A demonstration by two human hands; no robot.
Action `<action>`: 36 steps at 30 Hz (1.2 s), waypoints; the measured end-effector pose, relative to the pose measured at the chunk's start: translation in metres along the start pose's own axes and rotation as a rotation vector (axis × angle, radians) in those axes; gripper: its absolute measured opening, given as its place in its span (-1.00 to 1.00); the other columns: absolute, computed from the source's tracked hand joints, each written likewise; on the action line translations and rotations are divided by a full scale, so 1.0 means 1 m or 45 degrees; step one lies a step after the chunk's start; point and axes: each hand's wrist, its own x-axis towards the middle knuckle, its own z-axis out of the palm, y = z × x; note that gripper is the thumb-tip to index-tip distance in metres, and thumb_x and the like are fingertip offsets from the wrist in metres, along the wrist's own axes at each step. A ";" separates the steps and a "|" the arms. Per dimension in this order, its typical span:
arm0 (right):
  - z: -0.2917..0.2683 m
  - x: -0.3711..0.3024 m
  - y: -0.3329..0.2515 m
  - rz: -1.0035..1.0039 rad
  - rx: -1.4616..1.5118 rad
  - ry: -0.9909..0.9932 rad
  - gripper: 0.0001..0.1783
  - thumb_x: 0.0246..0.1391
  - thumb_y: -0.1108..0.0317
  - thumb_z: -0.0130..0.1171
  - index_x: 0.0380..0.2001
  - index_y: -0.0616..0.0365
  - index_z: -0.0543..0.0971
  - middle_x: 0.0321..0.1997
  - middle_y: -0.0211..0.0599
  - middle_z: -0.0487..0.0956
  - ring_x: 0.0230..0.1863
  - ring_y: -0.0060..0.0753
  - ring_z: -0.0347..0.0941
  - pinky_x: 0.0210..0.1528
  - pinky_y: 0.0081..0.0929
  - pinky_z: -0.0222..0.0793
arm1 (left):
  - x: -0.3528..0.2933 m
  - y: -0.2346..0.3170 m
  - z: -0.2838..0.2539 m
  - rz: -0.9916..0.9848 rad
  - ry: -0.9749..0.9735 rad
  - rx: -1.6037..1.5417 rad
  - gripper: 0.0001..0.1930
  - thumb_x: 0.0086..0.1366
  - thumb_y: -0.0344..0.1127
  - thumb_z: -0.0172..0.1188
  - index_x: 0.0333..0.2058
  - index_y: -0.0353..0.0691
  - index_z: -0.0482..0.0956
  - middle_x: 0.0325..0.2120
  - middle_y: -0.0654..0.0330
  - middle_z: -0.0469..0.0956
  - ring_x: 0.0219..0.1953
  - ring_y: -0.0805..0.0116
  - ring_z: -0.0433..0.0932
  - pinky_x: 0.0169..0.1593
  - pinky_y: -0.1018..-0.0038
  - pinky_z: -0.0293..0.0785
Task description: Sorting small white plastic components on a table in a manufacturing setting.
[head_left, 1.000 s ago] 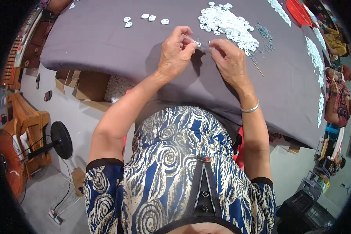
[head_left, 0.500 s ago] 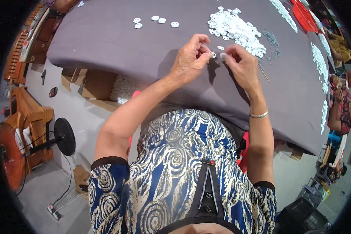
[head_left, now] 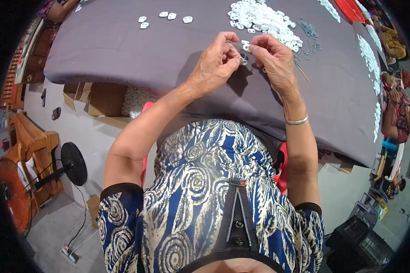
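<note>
My left hand (head_left: 216,63) is closed in a pinch on a small white plastic piece (head_left: 244,62), and a thin grey pin seems to stick up from it. To its right, my right hand (head_left: 276,60) pinches a white oval piece (head_left: 247,47) between thumb and forefinger, a little beyond the left hand's piece. Another white bit (head_left: 264,70) shows by the right fingers; whether it is held I cannot tell. Past the hands lies a heap of white oval pieces with holes (head_left: 264,20), and right of it a scatter of small grey pins (head_left: 309,32).
Several white pieces (head_left: 171,16) lie apart at the far left on the grey cloth-covered table (head_left: 109,50). A thin stick (head_left: 302,73) rests right of my right hand. A red tray (head_left: 349,11) and rows of white pieces (head_left: 370,63) line the right side. A fan (head_left: 73,164) stands left.
The view has shifted, so the table appears further left and up. My right hand has moved its white piece from beside the left hand's piece to just beyond it. The left hand keeps its pinch.
</note>
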 end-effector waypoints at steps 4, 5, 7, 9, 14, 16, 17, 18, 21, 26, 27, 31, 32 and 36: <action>0.001 0.000 0.001 -0.015 -0.031 0.004 -0.93 0.07 0.42 0.19 -0.38 0.18 0.55 -0.52 -0.63 0.45 -0.50 -0.83 0.28 -0.49 -0.78 0.22 | 0.000 0.002 0.001 -0.022 0.003 -0.006 -0.59 0.25 -0.51 0.08 0.05 -0.29 0.21 -0.41 0.31 0.41 -0.34 0.60 0.39 -0.25 0.64 0.35; 0.001 0.000 0.001 -0.014 -0.031 0.002 -0.93 0.07 0.42 0.19 -0.38 0.18 0.55 -0.52 -0.63 0.45 -0.50 -0.83 0.28 -0.49 -0.78 0.22 | 0.000 0.001 0.001 -0.015 0.011 0.004 -0.59 0.24 -0.51 0.08 0.05 -0.29 0.21 -0.41 0.32 0.41 -0.35 0.61 0.39 -0.26 0.64 0.35; 0.002 0.001 0.002 -0.028 -0.054 0.011 -0.93 0.06 0.43 0.20 -0.38 0.19 0.55 -0.52 -0.63 0.45 -0.49 -0.82 0.27 -0.48 -0.78 0.21 | 0.000 0.001 0.001 -0.007 0.019 0.014 -0.59 0.24 -0.51 0.08 0.05 -0.28 0.22 -0.41 0.32 0.41 -0.35 0.61 0.39 -0.26 0.64 0.35; 0.002 0.001 0.002 -0.035 -0.077 0.009 -0.92 0.06 0.43 0.20 -0.38 0.19 0.55 -0.51 -0.63 0.45 -0.49 -0.82 0.27 -0.48 -0.77 0.21 | 0.000 0.002 0.001 0.008 0.020 0.014 -0.60 0.24 -0.51 0.09 0.04 -0.28 0.23 -0.41 0.32 0.40 -0.37 0.62 0.39 -0.28 0.65 0.35; 0.001 0.001 0.003 -0.030 -0.074 -0.016 -0.91 0.06 0.43 0.20 -0.37 0.21 0.55 -0.50 -0.62 0.46 -0.48 -0.80 0.29 -0.47 -0.77 0.22 | 0.000 0.002 0.001 0.001 0.032 0.028 -0.60 0.24 -0.51 0.10 0.03 -0.27 0.23 -0.41 0.32 0.40 -0.38 0.63 0.38 -0.31 0.65 0.34; 0.002 0.000 0.002 -0.026 -0.084 -0.003 -0.91 0.06 0.42 0.20 -0.37 0.21 0.55 -0.50 -0.60 0.47 -0.47 -0.80 0.31 -0.45 -0.77 0.24 | 0.000 0.001 0.001 0.009 0.031 0.025 -0.60 0.23 -0.51 0.10 0.03 -0.27 0.24 -0.41 0.32 0.40 -0.38 0.63 0.38 -0.31 0.66 0.34; 0.002 0.000 0.001 -0.027 -0.085 -0.004 -0.91 0.06 0.42 0.20 -0.37 0.21 0.55 -0.50 -0.60 0.47 -0.47 -0.80 0.31 -0.45 -0.77 0.24 | 0.000 0.001 0.001 0.008 0.035 0.023 -0.60 0.23 -0.51 0.10 0.03 -0.27 0.24 -0.41 0.33 0.40 -0.38 0.63 0.38 -0.31 0.66 0.34; 0.002 0.000 0.000 -0.008 -0.093 -0.009 -0.90 0.05 0.43 0.20 -0.37 0.22 0.55 -0.49 -0.59 0.48 -0.45 -0.80 0.32 -0.44 -0.76 0.26 | 0.000 0.001 0.001 0.007 0.038 0.022 -0.60 0.23 -0.52 0.10 0.03 -0.27 0.24 -0.42 0.33 0.40 -0.38 0.63 0.38 -0.31 0.66 0.34; 0.003 -0.001 -0.001 -0.001 -0.104 -0.011 -0.90 0.05 0.44 0.19 -0.35 0.23 0.55 -0.48 -0.56 0.50 -0.43 -0.78 0.35 -0.40 -0.75 0.30 | 0.000 0.000 0.000 0.015 0.030 0.044 -0.60 0.23 -0.51 0.10 0.03 -0.27 0.24 -0.42 0.33 0.40 -0.38 0.63 0.39 -0.31 0.65 0.35; 0.003 -0.001 -0.002 0.015 -0.097 -0.011 -0.89 0.04 0.45 0.18 -0.34 0.23 0.56 -0.47 -0.55 0.51 -0.41 -0.76 0.38 -0.37 -0.73 0.33 | 0.001 -0.001 0.001 0.026 0.038 0.054 -0.61 0.24 -0.52 0.10 0.02 -0.28 0.23 -0.43 0.33 0.41 -0.37 0.62 0.40 -0.29 0.64 0.36; 0.003 -0.001 -0.001 0.010 -0.088 -0.013 -0.89 0.04 0.45 0.18 -0.34 0.23 0.56 -0.47 -0.55 0.51 -0.42 -0.76 0.38 -0.38 -0.73 0.32 | 0.001 -0.001 0.001 0.026 0.040 0.067 -0.61 0.24 -0.52 0.09 0.02 -0.28 0.23 -0.43 0.33 0.41 -0.37 0.62 0.40 -0.28 0.64 0.36; 0.001 0.000 0.002 -0.006 -0.069 -0.036 -0.90 0.04 0.46 0.18 -0.34 0.23 0.55 -0.47 -0.57 0.50 -0.42 -0.77 0.36 -0.39 -0.74 0.32 | 0.001 0.000 0.001 0.028 0.036 0.086 -0.61 0.24 -0.52 0.09 0.03 -0.29 0.23 -0.43 0.32 0.41 -0.37 0.61 0.40 -0.28 0.63 0.37; 0.001 0.000 0.003 -0.006 -0.069 -0.037 -0.90 0.04 0.46 0.18 -0.34 0.23 0.55 -0.47 -0.57 0.50 -0.42 -0.77 0.36 -0.39 -0.74 0.32 | 0.001 -0.003 0.001 0.028 0.035 0.063 -0.61 0.24 -0.52 0.08 0.03 -0.29 0.22 -0.43 0.31 0.41 -0.37 0.61 0.40 -0.29 0.63 0.37; 0.001 0.001 0.004 -0.018 -0.100 -0.062 -0.91 0.03 0.46 0.18 -0.37 0.22 0.55 -0.48 -0.58 0.49 -0.44 -0.78 0.34 -0.39 -0.74 0.31 | 0.001 -0.002 0.001 0.031 0.041 0.053 -0.60 0.25 -0.53 0.07 0.04 -0.28 0.22 -0.42 0.30 0.41 -0.38 0.60 0.40 -0.29 0.64 0.36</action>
